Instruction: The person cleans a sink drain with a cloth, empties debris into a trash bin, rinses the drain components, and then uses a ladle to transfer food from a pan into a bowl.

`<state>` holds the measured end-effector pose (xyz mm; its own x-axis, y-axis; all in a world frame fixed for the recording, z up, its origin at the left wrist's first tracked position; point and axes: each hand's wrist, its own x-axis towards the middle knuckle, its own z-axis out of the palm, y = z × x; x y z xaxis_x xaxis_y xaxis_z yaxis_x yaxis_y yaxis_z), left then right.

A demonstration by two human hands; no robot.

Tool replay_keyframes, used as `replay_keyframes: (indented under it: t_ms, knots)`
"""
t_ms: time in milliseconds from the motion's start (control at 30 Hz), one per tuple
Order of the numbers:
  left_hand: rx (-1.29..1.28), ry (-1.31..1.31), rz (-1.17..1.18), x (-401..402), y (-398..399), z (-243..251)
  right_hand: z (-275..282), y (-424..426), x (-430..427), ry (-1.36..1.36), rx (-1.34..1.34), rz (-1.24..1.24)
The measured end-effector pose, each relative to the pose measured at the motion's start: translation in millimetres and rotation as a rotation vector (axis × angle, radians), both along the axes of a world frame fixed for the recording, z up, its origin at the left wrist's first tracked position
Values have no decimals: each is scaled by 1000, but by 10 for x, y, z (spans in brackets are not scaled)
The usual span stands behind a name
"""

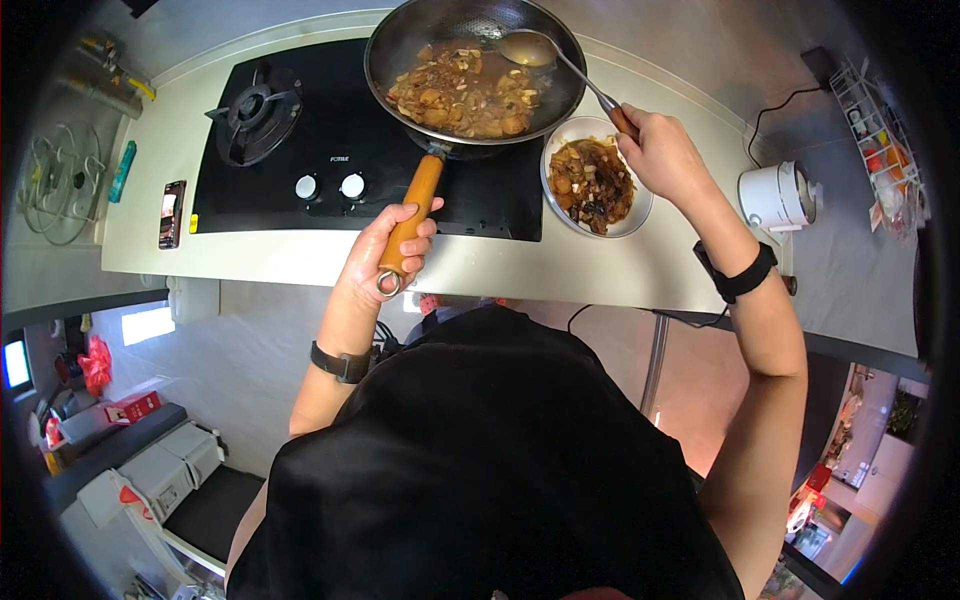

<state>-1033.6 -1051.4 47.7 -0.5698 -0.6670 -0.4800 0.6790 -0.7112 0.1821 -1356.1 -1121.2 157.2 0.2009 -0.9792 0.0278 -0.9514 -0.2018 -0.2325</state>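
Note:
My left hand (394, 251) is wrapped around the wooden handle (415, 202) of a dark wok (379, 64) at the right side of the gas hob. Chunky stewed food in brown sauce (457, 94) covers much of the wok's bottom. In my right hand (664, 154) is the wooden grip of a metal ladle (589, 79). The ladle's bowl (527, 48) is inside the wok, near its upper right wall, and has brownish liquid in it. Just below my right hand stands a white bowl (553, 214) of similar stewed food with darker pieces on top.
The black gas hob (255, 199) has a bare left burner (253, 109) and two knobs (330, 186). A phone (172, 215) lies left of it on the pale counter (480, 262). To the right are a small white electric cooker (772, 195) and a wire rack (877, 142).

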Motion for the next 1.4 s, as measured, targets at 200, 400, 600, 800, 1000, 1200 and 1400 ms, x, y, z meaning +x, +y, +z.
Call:
replay_keyframes:
  t_ms: [200, 400, 600, 800, 1000, 1200, 1400]
  knots:
    - [6, 2, -2, 15, 15, -3, 366, 131, 77, -189, 518, -160]
    - [19, -30, -49, 31, -28, -43, 501, 189, 229, -658, 883, -403]
    - [-4, -54, -57, 16, -29, -16, 181, 120, 154, -1308, 1245, -679]
    - [1, -49, -55, 23, -27, -28, 77, 199, 94, -1631, 1348, -693]
    - [1, -35, -48, 28, -15, -27, 203, 220, 14, -1542, 1115, -623]
    - [8, 0, -18, 20, -7, -16, 411, 315, -109, -1618, 1005, -539]
    - [11, -5, -23, 16, -7, -12, 596, 668, -415, -1658, 892, -573]
